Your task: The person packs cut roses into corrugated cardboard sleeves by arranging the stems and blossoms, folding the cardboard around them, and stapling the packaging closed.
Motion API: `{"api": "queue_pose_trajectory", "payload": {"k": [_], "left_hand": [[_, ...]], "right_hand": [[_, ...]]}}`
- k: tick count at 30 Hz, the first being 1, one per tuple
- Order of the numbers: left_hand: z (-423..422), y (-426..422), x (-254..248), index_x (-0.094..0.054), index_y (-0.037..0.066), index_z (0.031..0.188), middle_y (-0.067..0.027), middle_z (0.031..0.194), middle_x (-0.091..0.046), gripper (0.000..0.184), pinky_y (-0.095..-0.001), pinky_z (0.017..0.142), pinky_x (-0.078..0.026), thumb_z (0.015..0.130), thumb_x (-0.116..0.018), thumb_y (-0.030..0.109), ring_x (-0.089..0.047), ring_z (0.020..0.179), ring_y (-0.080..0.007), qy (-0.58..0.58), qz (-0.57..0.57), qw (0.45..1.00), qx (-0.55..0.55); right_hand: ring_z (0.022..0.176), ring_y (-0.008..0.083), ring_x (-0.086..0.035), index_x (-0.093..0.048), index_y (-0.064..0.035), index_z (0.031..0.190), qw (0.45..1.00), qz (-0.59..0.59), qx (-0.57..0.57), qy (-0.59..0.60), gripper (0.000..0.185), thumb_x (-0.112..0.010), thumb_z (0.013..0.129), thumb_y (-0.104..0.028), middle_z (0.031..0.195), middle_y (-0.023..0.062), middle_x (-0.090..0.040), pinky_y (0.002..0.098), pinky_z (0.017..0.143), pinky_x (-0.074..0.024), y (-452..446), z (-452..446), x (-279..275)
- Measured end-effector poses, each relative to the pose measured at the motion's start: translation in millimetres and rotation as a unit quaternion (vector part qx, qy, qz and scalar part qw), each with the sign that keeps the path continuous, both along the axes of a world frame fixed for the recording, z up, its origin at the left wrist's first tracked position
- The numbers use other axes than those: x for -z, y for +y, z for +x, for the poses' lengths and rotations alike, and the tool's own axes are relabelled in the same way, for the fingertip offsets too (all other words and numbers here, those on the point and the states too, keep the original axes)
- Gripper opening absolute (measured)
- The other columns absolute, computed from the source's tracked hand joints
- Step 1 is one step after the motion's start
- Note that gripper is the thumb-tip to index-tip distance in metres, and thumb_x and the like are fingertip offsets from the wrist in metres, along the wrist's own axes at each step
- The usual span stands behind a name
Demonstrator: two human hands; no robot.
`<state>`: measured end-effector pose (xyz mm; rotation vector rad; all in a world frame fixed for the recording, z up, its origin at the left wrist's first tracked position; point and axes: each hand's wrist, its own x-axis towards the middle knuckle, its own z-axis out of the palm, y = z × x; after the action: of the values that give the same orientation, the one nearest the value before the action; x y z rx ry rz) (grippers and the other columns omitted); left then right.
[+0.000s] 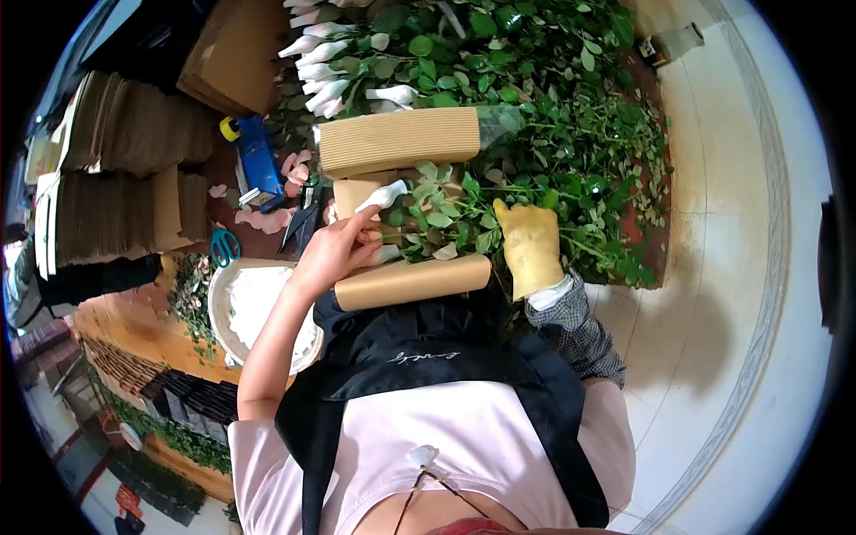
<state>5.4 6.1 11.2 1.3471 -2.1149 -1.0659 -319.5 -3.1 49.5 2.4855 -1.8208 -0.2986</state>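
Observation:
My bare left hand (336, 256) has its fingers curled at the heads of roses on corrugated cardboard. Its index fingertip touches a rose head in a white net sleeve (385, 194). A second netted rose head (384, 255) lies against the lower fingers, partly hidden. My right hand (532, 248), in a yellow glove, is closed around leafy rose stems (486, 192) to the right of the cardboard; the grip itself is mostly covered by the glove. Beneath the roses lies a brown cardboard sheet (355, 193), its near edge (415, 282) curled up and its ribbed far flap (399, 141) raised.
Several netted roses (323, 71) and a leafy heap (553, 116) cover the table's back and right. At left are black shears (303, 221), teal scissors (225, 247), a blue tape dispenser (257, 156), a basin of white nets (234, 303) and cardboard stacks (116, 214).

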Motion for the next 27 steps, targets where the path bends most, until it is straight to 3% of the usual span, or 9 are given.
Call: {"api": "queue_pose_trajectory", "payload": {"k": [6,10,12,16,19,21,23,26,27], "left_hand": [[-2.7,11.3,33.5,-0.049,0.01,0.142,-0.0123,0.109,-0.072,0.071,-0.0322,0.082,-0.057,0.079,-0.08,0.005,-0.072,0.09,-0.0216,0.16,0.064,0.98,-0.097],[-5.8,-1.8,2.1,-0.069,0.003,0.109,-0.0098,0.1,-0.07,0.031,-0.0351,0.082,-0.056,0.08,-0.079,0.006,-0.07,0.091,-0.0239,0.031,0.019,0.999,-0.037],[-7.6,-10.8,-3.7,-0.07,0.004,0.097,-0.0089,0.092,-0.068,0.023,-0.0376,0.078,-0.054,0.077,-0.079,0.01,-0.067,0.087,-0.026,-0.07,-0.155,0.983,0.07],[-15.0,-13.8,-21.9,-0.069,0.008,0.091,-0.0101,0.116,-0.062,0.022,-0.0455,0.089,-0.048,0.074,-0.079,0.016,-0.057,0.11,-0.0318,-0.174,-0.23,0.954,0.083],[-16.2,-14.5,-11.4,-0.069,0.007,0.092,-0.0136,0.12,-0.06,0.022,-0.046,0.091,-0.049,0.074,-0.079,0.015,-0.056,0.111,-0.0368,-0.114,-0.166,0.977,0.066],[-17.3,-13.6,-11.7,-0.069,0.005,0.092,-0.0162,0.118,-0.06,0.021,-0.0446,0.086,-0.052,0.074,-0.079,0.011,-0.06,0.105,-0.0387,-0.107,-0.152,0.98,0.066],[-16.8,-11.6,-12.9,-0.068,0.006,0.104,-0.0149,0.117,-0.061,0.031,-0.0439,0.086,-0.052,0.075,-0.078,0.01,-0.06,0.104,-0.0374,-0.108,-0.142,0.982,0.058],[-18.1,-9.2,-8.2,-0.063,0.005,0.118,-0.0146,0.117,-0.061,0.046,-0.0428,0.086,-0.052,0.075,-0.079,0.009,-0.06,0.103,-0.0364,-0.094,-0.145,0.984,0.035],[-17.9,-8.9,-8.4,-0.062,0.003,0.119,-0.015,0.117,-0.061,0.048,-0.0425,0.086,-0.051,0.075,-0.079,0.009,-0.06,0.103,-0.0363,-0.086,-0.141,0.986,0.032]], "right_hand": [[0.068,0.0276,-0.067,-0.069,-0.0099,0.114,0.996,-0.057,0.049,-0.055,0.038,-0.062,0.077,-0.002,0.072,0.008,-0.066,0.0391,0.061,-0.0526,-3.2,-7.2,-9.2],[0.079,0.0224,-0.07,-0.062,-0.0132,0.125,0.997,-0.07,-0.013,-0.028,0.041,-0.064,0.084,-0.01,0.086,0.0049,-0.072,0.0347,0.072,-0.0543,-10.2,-5.4,18.2],[0.083,0.021,-0.067,-0.066,-0.0143,0.11,1.0,0.025,-0.012,-0.005,0.029,-0.062,0.081,-0.012,0.084,0.0034,-0.068,0.0348,0.081,-0.0528,0.0,1.5,29.1],[0.083,0.0207,-0.069,-0.069,-0.016,0.086,0.996,-0.007,-0.006,-0.084,0.012,-0.063,0.081,-0.007,0.083,0.0028,-0.07,0.0352,0.08,-0.051,9.5,-4.0,21.8],[0.092,0.0305,-0.067,-0.069,-0.0052,0.095,0.948,-0.003,-0.03,-0.316,0.019,-0.059,0.079,-0.001,0.098,0.0061,-0.073,0.0384,0.084,-0.0515,15.1,-37.6,137.5],[0.111,0.0283,-0.064,-0.065,-0.006,0.121,0.909,0.148,0.002,-0.391,0.033,-0.065,0.09,-0.016,0.12,0.013,-0.067,0.0384,0.096,-0.0501,4.0,-48.1,70.5],[0.126,0.0244,-0.057,-0.054,-0.0087,0.139,0.797,0.353,0.053,-0.486,0.045,-0.062,0.098,-0.026,0.14,0.0133,-0.057,0.0351,0.106,-0.046,-25.8,-63.1,-0.4],[0.126,0.0253,-0.057,-0.052,-0.0126,0.141,0.886,0.025,0.069,-0.458,0.044,-0.059,0.099,-0.023,0.141,0.0116,-0.057,0.0431,0.111,-0.0434,-74.2,-66.4,-10.7],[0.128,0.0261,-0.056,-0.053,-0.0128,0.139,0.944,-0.051,0.092,-0.312,0.042,-0.059,0.098,-0.019,0.139,0.0117,-0.059,0.0437,0.116,-0.0374,-98.1,-65.4,-7.8]]}}
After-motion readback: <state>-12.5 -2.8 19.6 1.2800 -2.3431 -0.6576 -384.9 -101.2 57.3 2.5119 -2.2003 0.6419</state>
